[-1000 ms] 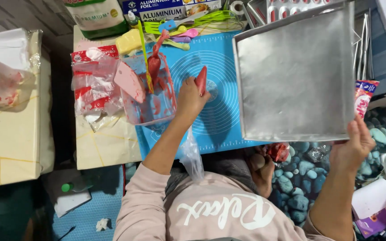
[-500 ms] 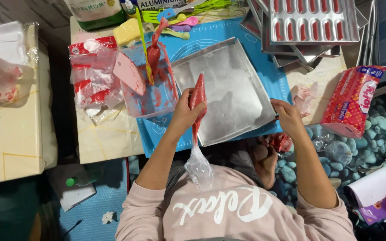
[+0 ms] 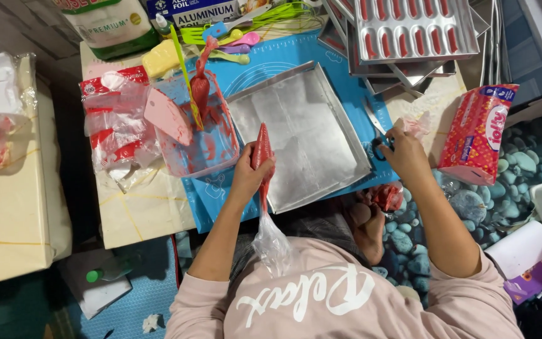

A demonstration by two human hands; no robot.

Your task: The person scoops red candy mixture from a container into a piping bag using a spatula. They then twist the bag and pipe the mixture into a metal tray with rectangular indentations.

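I see the left hand (image 3: 246,179) clamped on the red piping bag (image 3: 262,157), tip toward the square baking tray (image 3: 302,135); right hand (image 3: 403,154) grips scissors (image 3: 379,129) beside it.

We see a dull brushed metal tray (image 3: 302,135), a glossy clear plastic piping bag (image 3: 263,169) and a smooth blue silicone mat (image 3: 290,59).

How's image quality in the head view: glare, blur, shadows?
Head view: sharp overall, no evident motion blur on the left hand or right hand; soft glare patches on the square metal tray; dim, shadowed lower-left floor; slight wide-angle bowing at the edges.
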